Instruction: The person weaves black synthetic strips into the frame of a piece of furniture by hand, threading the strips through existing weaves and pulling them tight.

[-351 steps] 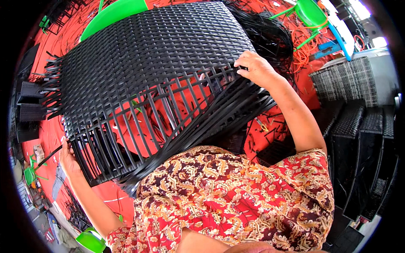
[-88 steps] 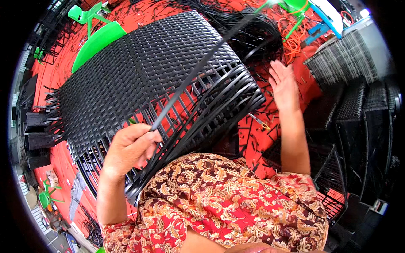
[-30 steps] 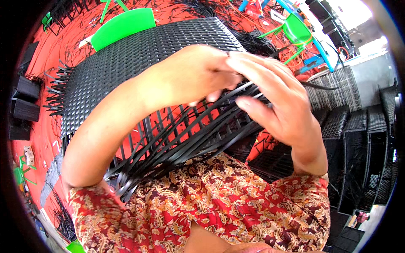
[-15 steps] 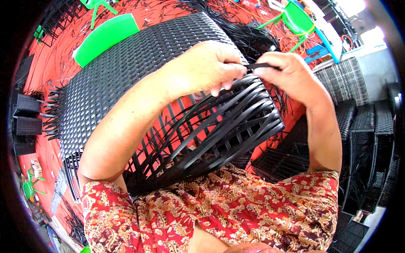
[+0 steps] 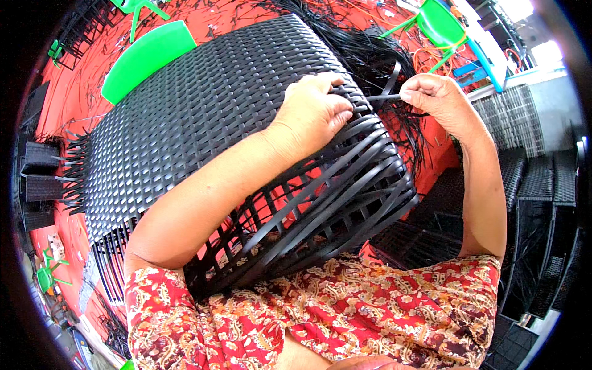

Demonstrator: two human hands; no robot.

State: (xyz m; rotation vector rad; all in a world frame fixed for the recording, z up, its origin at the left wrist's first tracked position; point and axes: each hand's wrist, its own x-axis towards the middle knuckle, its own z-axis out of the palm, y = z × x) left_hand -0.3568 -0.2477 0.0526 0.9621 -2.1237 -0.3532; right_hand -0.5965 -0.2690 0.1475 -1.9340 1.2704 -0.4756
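Observation:
A large black woven wicker piece [image 5: 203, 105] lies slanted in front of me, its weave tight over the top. My left hand [image 5: 316, 110] rests at its right edge with curled fingers; whatever they grip there is hidden. Out past that edge, my right hand [image 5: 435, 102] pinches a flat black strip [image 5: 387, 97] between thumb and fingers. The strip runs level from the weave's edge, and a loose piece curls up near it. Below my left hand, several long loose strips [image 5: 327, 209] sweep across an open frame, through which red floor shows.
A green chair back [image 5: 151, 58] stands beyond the weave, and another green chair [image 5: 439, 26] is at far right. Black strips [image 5: 364, 46] lie heaped behind the work. Black woven furniture [image 5: 535, 179] is stacked at right. Scraps litter the red floor [image 5: 80, 111].
My right hand has moved right, away from my left, drawing the strip straight out. My left hand has shifted slightly left and down onto the weave.

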